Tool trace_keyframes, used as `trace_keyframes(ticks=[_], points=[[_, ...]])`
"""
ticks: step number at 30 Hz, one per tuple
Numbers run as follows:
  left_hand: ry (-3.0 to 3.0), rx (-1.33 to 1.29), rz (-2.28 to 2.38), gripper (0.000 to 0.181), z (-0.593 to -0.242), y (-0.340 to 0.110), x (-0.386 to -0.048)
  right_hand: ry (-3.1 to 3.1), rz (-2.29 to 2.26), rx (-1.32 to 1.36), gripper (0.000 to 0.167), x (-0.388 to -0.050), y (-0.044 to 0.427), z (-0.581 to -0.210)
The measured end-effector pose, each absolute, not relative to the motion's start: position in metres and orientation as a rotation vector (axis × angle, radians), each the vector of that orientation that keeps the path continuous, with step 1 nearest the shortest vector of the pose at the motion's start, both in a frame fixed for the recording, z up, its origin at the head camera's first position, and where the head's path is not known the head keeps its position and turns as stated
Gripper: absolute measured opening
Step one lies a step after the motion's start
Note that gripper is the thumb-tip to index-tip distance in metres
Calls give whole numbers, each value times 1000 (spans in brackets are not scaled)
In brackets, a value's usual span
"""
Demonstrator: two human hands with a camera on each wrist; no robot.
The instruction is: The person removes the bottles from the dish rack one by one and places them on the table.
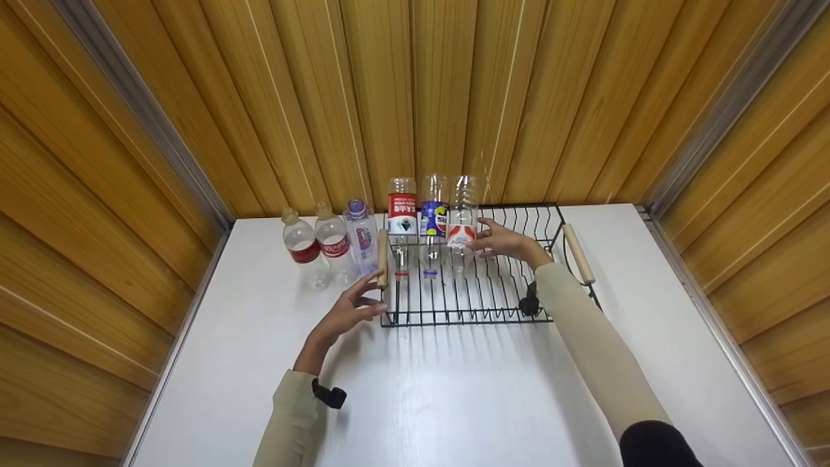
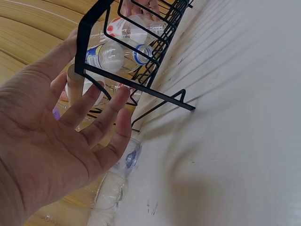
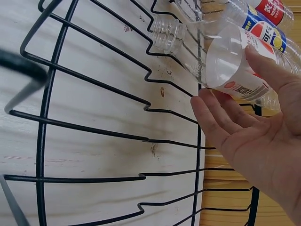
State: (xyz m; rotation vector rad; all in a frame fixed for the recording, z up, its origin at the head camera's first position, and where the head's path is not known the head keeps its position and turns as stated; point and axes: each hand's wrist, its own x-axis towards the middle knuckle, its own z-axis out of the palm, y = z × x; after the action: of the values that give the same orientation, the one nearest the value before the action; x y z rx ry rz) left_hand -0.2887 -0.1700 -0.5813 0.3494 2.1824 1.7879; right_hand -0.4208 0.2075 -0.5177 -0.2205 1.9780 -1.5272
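My right hand holds a clear plastic bottle with a red and white label. In the right wrist view the thumb lies on that label, with the fingers along the bottle's near side. The bottle is neck down in a black wire rack. Beside it, also neck down, are a blue-labelled bottle and a red-labelled bottle. My left hand is at the rack's left end, its fingers loosely spread by the wooden handle and side frame.
Left of the rack, two bottles with red labels and a purple-capped bottle stand upright on the white table. Another wooden handle is on the rack's right end. Wood-patterned panels rise behind and at both sides.
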Motion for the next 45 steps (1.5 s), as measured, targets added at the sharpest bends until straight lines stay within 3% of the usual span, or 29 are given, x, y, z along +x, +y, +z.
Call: trace_keyframes(ticks=[16, 31, 45], points=[[2202, 363, 1754, 77, -576, -171, -286, 1921, -1668, -182, 89, -412, 222, -504], [2178, 349, 1764, 77, -572, -170, -283, 1948, -1779, -288, 64, -380, 243, -484], [2169, 328, 1777, 77, -573, -169, -284, 2041, -1817, -281, 77, -360, 255, -484]])
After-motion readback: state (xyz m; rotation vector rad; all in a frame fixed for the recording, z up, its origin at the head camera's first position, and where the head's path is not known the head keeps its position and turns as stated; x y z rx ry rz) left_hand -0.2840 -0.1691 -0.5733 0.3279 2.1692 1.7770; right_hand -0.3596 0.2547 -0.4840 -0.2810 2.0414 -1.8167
